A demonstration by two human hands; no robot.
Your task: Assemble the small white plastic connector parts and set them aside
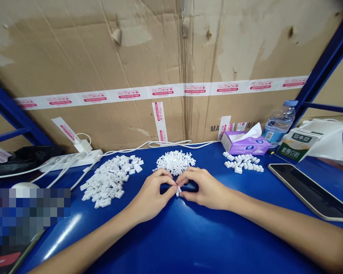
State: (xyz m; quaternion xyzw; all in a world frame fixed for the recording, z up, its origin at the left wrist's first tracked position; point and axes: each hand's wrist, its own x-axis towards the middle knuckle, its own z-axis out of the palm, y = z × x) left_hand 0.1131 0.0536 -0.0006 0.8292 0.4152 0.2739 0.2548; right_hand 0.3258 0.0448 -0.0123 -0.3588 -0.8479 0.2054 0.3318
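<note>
My left hand (153, 194) and my right hand (204, 188) meet at the middle of the blue table (188, 243), fingertips pinched together on a small white plastic part (178, 190). Just behind the hands lies a heap of tiny white parts (175, 161). A wider heap of larger white plastic pieces (110, 180) is spread to the left. A smaller group of white pieces (242, 163) sits to the right.
A purple tissue pack (244, 144), a water bottle (280, 122) and a green-and-white carton (297, 146) stand at the back right. A phone (308, 190) lies flat on the right. A white power strip (74, 159) with cables is at the back left. Cardboard (131, 57) walls the back.
</note>
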